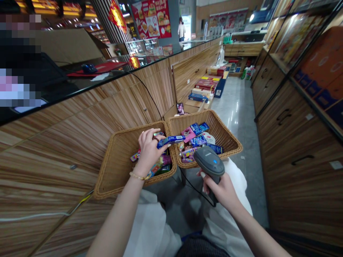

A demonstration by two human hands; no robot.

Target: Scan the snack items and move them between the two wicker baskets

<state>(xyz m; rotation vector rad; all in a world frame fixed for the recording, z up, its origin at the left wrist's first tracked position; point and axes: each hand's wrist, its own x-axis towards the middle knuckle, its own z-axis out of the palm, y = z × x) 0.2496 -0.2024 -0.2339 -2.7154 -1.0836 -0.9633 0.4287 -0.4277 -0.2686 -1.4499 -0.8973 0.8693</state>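
Note:
My left hand [150, 147] is closed on a flat blue packet [171, 140], held above the rims where two wicker baskets meet. Below that hand, the left basket [105, 160] has several colourful packets [158, 167] at its right end and bare wicker at its left. Several snack packs, mostly blue, pink and purple, lie in the right basket [227, 137]; among them is a pink pack [188, 134]. My right hand [218, 187] grips the handle of a dark grey barcode scanner [209, 161], whose head is over the right basket's near edge. Its black cable [197, 191] hangs down.
A wood-panelled counter [128, 100] runs along the left, with a computer mouse [89, 67] on top. Stacked boxes [206, 84] stand farther along it. Wooden cabinets [292, 135] line the right side of the grey aisle floor [238, 103]. A distant person [181, 29] stands beyond the counter.

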